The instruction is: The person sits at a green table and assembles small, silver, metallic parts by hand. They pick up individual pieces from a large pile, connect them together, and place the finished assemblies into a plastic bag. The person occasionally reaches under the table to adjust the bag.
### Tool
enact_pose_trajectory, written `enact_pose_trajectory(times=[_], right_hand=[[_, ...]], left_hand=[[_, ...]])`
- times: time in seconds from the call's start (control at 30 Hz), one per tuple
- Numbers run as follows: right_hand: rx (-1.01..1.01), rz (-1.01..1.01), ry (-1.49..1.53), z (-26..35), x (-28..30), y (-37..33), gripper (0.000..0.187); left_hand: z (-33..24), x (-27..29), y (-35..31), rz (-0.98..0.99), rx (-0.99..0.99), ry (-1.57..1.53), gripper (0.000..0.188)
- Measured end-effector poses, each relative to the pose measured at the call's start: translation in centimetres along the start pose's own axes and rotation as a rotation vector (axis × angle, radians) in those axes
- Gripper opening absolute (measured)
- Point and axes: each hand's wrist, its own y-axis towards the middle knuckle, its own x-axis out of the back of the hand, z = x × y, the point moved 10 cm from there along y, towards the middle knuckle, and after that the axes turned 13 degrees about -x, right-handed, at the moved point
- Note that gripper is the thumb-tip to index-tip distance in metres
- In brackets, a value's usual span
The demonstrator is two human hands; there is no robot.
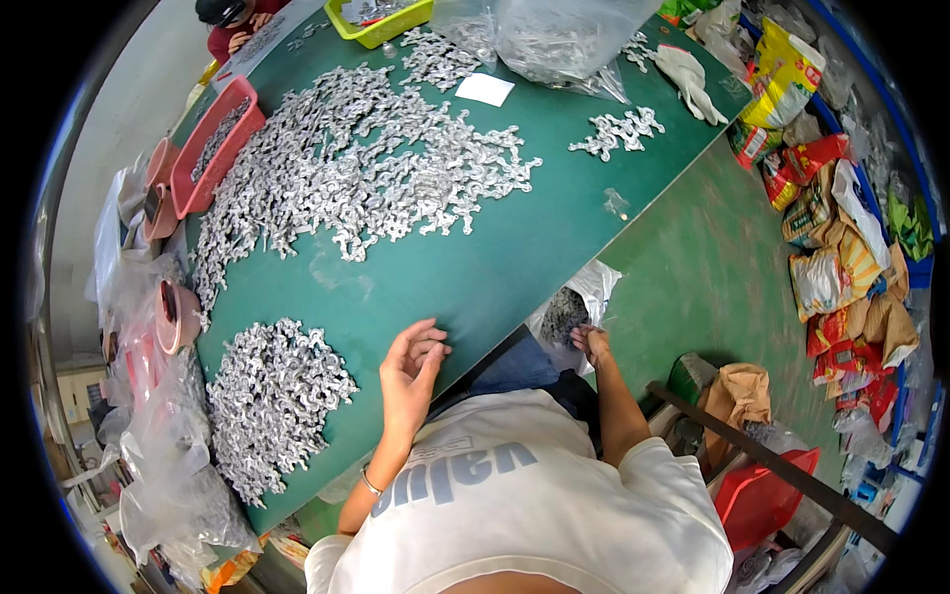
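Green flat tabletop (426, 282) is seen bare, twelve o'clock from half-curled left hand (410, 362); what off-edge right hand (592, 342) holds can't be told.

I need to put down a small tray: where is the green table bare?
The green table shows bare surface between the large pile of metal parts, the smaller heap and the left hand. Another bare patch lies between the large pile and the small cluster near the white glove. It is crowded at left, beside the pink basket.
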Motion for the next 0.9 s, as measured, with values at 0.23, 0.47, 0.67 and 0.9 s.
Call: enact_pose_trajectory(times=[0.23,0.47,0.67,0.9], right_hand=[[-0.092,-0.158,-0.073,-5.2,5.6,-1.3,0.023],[-0.094,-0.346,-0.032,-7.6,12.4,-1.9,0.022],[-0.155,-0.482,-0.079,-10.3,14.8,0.7,0.037],[0.042,-0.731,-0.221,-8.9,16.6,7.0,0.060]], left_hand=[[0.2,-0.5,0.2,0.005,-0.048,0.069,0.026],[-4.4,-8.4,3.7,0.299,-0.388,0.391,0.025],[-7.5,-23.2,7.2,0.670,-0.801,0.635,0.042],[-1.9,-33.5,10.2,1.021,-0.911,0.773,0.061]])
